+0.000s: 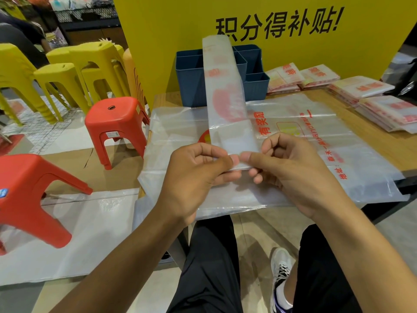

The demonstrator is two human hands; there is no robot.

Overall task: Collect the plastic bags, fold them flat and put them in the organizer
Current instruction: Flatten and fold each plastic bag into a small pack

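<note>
A clear plastic bag with red print, folded into a long narrow strip [225, 93], stretches away from me over the table. My left hand [198, 175] and my right hand [291, 168] both pinch its near end, thumbs almost touching. Under the strip lies a flat, unfolded clear bag with red lettering [316, 141] spread across the wooden table [383, 134]. A dark blue organizer with several compartments [191, 80] stands at the table's far side, partly hidden by the strip. Its visible compartments look empty.
Several stacks of folded bags [365, 89] lie at the table's far right. A yellow sign board [180, 23] stands behind the organizer. Red stools [117, 123] and yellow stools [74, 71] stand to the left. My legs are under the table edge.
</note>
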